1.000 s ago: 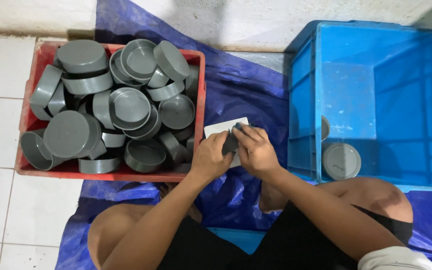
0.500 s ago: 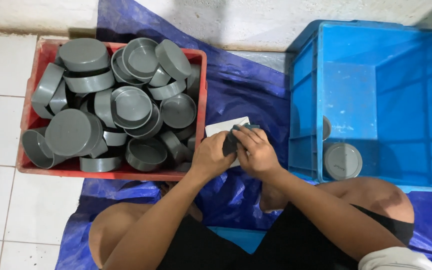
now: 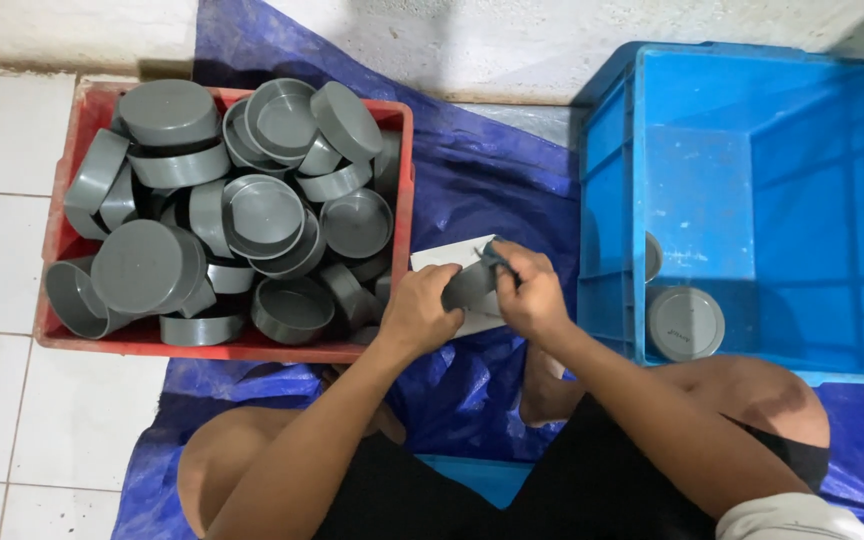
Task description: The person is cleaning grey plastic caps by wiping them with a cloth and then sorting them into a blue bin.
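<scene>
Blue tarp [image 3: 492,180] on white tile, red crate [image 3: 402,180] and blue bin [image 3: 752,200].
Left hand [image 3: 420,312] and right hand [image 3: 530,292] both grip one grey cap [image 3: 470,286] over a white card [image 3: 447,258] between the containers.

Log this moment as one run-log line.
left hand: grips grey cap | right hand: small tool on cap | red crate: full | blue crate: few caps

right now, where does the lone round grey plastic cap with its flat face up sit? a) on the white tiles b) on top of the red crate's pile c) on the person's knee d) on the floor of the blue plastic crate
d: the round grey plastic cap lies flat on the floor of the blue plastic crate, near its front left corner.
</scene>
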